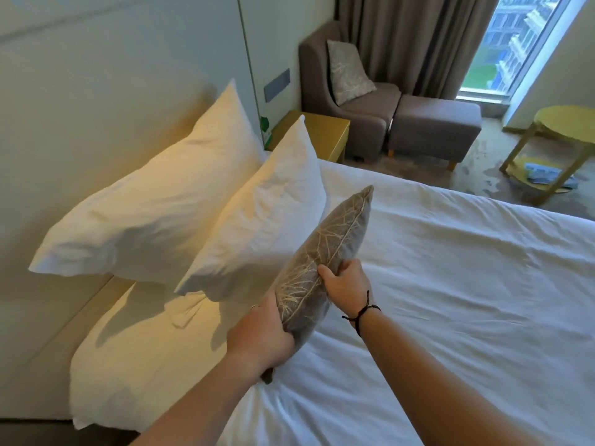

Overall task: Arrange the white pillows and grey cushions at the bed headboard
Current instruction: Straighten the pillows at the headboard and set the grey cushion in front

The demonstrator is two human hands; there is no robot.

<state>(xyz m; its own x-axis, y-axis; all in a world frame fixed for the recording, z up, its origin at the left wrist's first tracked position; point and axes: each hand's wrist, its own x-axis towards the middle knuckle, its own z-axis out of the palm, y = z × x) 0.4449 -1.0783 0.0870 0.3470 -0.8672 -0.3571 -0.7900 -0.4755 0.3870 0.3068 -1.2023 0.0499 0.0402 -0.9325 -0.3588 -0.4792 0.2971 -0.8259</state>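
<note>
Hands grip one grey fabric cushion with a pale twig pattern [325,262], held on edge above the white bed sheet [467,268]. The left hand [260,336] curls under its near lower corner; the right hand [346,280] pinches the piped seam, likely to steer it upright. Just beyond the hands, two plump white pillows [206,204] lean one before the other against the pale padded headboard [80,117], so the cushion probably goes in front. A second patterned grey cushion [349,70] sits well beyond, on the brown armchair [360,107].

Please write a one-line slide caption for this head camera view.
Both hands, left and right, hold a grey cushion beside two white pillows at the headboard.
</note>
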